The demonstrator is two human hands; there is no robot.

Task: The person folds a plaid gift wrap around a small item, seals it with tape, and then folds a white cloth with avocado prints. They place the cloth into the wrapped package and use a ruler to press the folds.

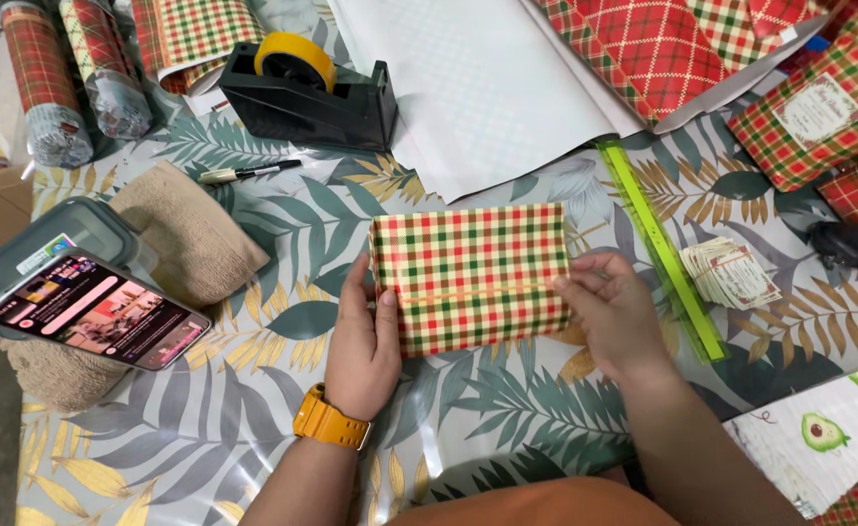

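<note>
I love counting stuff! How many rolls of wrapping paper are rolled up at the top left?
2 clearly: the outer roll by the left edge and the second roll right beside it. Folded plaid paper lies next to them; more rolls may be hidden beyond the frame.
</note>
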